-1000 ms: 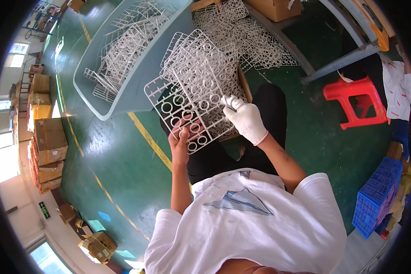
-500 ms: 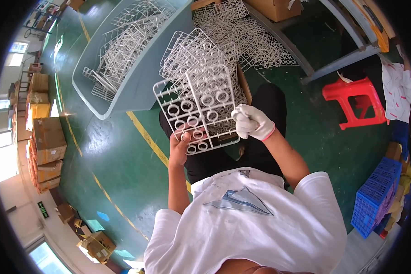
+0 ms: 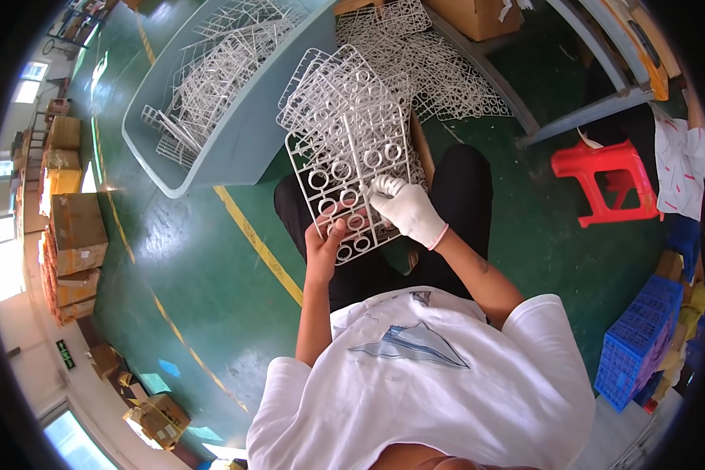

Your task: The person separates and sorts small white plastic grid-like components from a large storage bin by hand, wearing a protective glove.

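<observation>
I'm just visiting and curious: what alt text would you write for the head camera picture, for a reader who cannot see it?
Seen from above, a seated person holds a white plastic frame of rings over their lap, bare left hand gripping its lower edge, white-gloved right hand pinching a ring. A grey bin of similar frames stands ahead on the green floor, a red stool to the right.

Single head-worn fisheye view, looking steeply down past the wearer's chest onto lap and green floor (image 3: 211,258); close range, edges bowed.
</observation>
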A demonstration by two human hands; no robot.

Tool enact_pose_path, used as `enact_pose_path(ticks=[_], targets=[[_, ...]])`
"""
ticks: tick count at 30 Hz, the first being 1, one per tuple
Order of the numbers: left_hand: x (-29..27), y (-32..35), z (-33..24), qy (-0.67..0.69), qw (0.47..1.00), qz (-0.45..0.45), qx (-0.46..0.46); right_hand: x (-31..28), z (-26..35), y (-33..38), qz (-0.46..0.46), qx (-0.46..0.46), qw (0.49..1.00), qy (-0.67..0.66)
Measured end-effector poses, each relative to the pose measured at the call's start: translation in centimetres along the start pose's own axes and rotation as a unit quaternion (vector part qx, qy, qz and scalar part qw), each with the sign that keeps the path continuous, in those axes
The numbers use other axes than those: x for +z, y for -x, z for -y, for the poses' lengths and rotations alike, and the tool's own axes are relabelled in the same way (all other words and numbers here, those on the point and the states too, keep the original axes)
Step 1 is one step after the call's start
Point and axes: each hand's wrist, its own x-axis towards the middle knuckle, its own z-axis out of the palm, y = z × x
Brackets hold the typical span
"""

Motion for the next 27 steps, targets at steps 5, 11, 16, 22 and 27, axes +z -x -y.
enact_pose_path(ticks=[5, 11, 16, 22, 27], targets=[[-2.0, -0.1, 1.1, 0.031, 0.997, 0.07, 0.004, -1.3, -1.6, -0.3, 0.161, 0.084, 0.921, -0.344], [-4.6, -0.1, 2.2, 0.072, 0.996, -0.049, -0.016, -4.1, -0.5, 1.1, 0.241, 0.126, 0.881, -0.387], [-3.1, 0.3, 1.5, -0.004, 0.999, -0.04, 0.001, -2.6, 2.3, -0.4, 0.043, 0.101, 0.947, -0.303], [0.1, 0.8, 0.1, -0.077, 0.996, 0.005, 0.034, -0.7, 0.4, -1.8, -0.052, -0.162, 0.945, 0.281], [-1.1, 1.1, 0.2, 0.012, 0.999, 0.035, 0.0, -2.9, 3.2, -2.4, 0.121, 0.14, 0.948, -0.258]])
